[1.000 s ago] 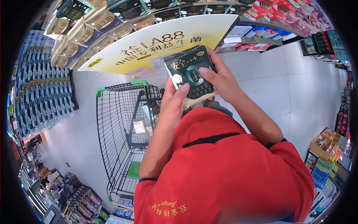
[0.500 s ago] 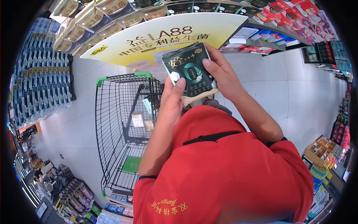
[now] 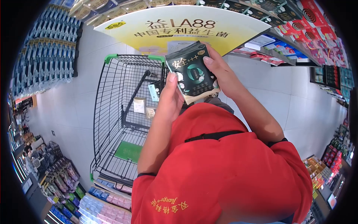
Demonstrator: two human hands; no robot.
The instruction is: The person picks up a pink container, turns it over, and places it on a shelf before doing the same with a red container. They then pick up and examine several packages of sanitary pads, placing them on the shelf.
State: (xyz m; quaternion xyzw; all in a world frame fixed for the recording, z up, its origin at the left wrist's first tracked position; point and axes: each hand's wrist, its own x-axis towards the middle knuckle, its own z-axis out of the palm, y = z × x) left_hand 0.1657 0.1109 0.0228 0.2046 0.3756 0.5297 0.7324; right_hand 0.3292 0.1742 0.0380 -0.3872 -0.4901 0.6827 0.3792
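A dark green soft pack (image 3: 193, 74) with gold lettering, white cotton pictures and a cream bottom edge is held up in front of my red shirt, its front facing me. My left hand (image 3: 171, 91) grips its left side, the thumb lying over the front. On the upper right edge my right hand (image 3: 220, 69) holds on, thumb on the front and fingers behind. To the left stands a wire shopping cart (image 3: 108, 93) with green corners. Small packs lie in it, among them a white pack (image 3: 139, 105), a beige pack (image 3: 150, 112) and a pale blue box (image 3: 153, 92).
A white and yellow display sign (image 3: 182, 28) stands ahead, with packs (image 3: 238, 7) stacked behind it. Red packs (image 3: 309, 35) fill a shelf at the right. Stacked blue goods (image 3: 56, 48) rise at the left. Blue and pink packs (image 3: 104, 205) lie below the cart.
The view has shifted, so the sign sits higher and further right. Both hands still hold the dark green pack, at nearly the same place before me.
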